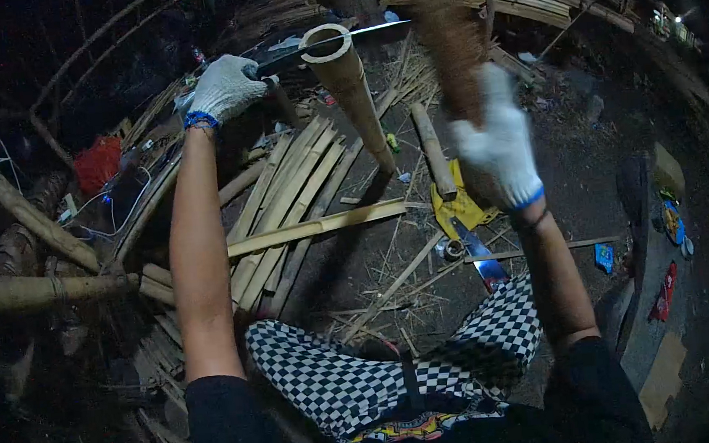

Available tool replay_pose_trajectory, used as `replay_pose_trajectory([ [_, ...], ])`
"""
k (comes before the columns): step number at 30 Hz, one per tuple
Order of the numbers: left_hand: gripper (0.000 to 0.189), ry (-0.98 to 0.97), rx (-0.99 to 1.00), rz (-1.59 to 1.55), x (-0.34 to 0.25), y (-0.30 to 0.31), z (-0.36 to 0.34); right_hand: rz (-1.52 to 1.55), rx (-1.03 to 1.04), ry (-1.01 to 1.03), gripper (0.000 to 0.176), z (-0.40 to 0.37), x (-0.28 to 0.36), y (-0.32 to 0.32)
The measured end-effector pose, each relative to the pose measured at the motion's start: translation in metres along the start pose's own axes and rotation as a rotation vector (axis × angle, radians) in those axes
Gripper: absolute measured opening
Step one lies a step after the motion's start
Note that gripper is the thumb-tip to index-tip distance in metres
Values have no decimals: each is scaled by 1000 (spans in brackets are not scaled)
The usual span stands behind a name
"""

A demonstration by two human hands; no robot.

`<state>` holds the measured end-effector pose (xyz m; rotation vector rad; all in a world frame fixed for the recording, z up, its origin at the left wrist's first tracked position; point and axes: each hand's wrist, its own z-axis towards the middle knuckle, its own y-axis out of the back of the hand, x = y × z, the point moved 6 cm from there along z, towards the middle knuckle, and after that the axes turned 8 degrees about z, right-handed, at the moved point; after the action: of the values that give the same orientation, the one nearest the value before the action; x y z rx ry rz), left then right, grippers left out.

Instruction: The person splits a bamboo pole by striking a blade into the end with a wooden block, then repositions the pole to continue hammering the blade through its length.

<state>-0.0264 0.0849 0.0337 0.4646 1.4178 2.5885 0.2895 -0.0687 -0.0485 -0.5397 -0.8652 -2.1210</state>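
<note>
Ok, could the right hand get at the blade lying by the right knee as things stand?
Probably not straight away: the right hand seems to be gripping a blurred brown piece. The blade looks within reach, though a thin strip appears to cross it.

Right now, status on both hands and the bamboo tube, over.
Left hand gripping knife. Right hand gripping blurred wooden piece. Bamboo tube upright, knife across its top. Split strips alongside, not blocking.
</note>
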Motion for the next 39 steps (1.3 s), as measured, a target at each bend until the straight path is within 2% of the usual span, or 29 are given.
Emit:
replay_pose_trajectory([
  [1,42,-6,5,5,0,1,-1,-20,233,-140,55,1,-38,-32],
  [2,42,30,28,7,4,0,-4,-29,161,-22,45,-1,-45,-35],
  [6,43,66,84,56,2,9,-10,203,257,-182,46,1,-3,-1],
  [7,43,-22,-88,79,6,9,-12,212,195,-103,44,1,15,12],
  [8,43,-23,-91,87,10,6,-10,228,97,-79,41,4,29,26],
  [10,42,-10,56,61,18,-2,1,210,-234,349,40,11,62,62],
  [12,43,-20,91,114,14,2,4,425,-300,561,56,19,40,86],
  [13,44,-5,95,135,13,5,5,427,-307,554,56,20,29,79],
  [19,46,25,149,135,5,11,16,-723,-539,786,41,3,0,-4],
  [20,45,77,147,145,-4,18,14,-103,-226,425,40,23,2,-3],
  [21,44,128,144,155,-7,22,14,52,311,-236,41,21,-35,-42],
  [22,44,117,157,160,-7,18,11,112,306,-251,47,9,-34,-42],
  [24,42,75,136,161,-3,20,17,104,236,-76,46,14,-23,-27],
  [26,43,117,162,171,3,15,13,233,252,-154,48,17,-10,-7],
  [27,44,116,154,188,4,18,13,198,230,-185,48,20,9,8],
  [28,45,116,146,201,5,19,15,193,4,79,47,25,23,29],
  [30,47,97,123,208,10,15,19,562,-333,508,50,33,54,56],
  [31,46,86,131,207,11,15,19,561,-398,642,50,36,63,67],
  [33,45,120,150,217,10,19,20,513,-393,688,49,45,61,70],
  [35,44,134,143,154,14,16,22,450,-369,672,48,51,51,50],
  [37,43,146,136,88,12,18,23,360,-283,496,47,54,27,18],
  [38,42,145,102,124,4,25,23,219,-138,267,46,52,5,-11],
  [39,42,145,70,160,-1,28,21,72,122,-10,46,49,-24,-41],
])
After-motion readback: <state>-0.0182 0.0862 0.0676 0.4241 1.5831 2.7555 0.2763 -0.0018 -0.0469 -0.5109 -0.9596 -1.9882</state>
